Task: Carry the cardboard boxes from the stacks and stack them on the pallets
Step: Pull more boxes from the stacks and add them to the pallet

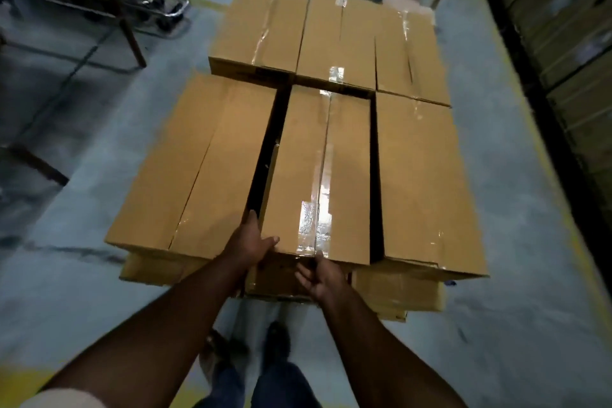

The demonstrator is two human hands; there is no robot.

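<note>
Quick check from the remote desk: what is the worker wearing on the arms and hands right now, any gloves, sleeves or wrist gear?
No gloves: the left hand and right hand are both bare, with no watch, band or ring showing. Both forearms are uncovered down to the frame's lower edge. A light, pale sleeve edge shows at the left upper arm, in the bottom left corner. No sleeve is in view on the right arm.

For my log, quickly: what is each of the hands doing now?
Left hand: grips the near left corner of the middle taped brown cardboard box.
Right hand: open, fingers against that box's near end.
</note>
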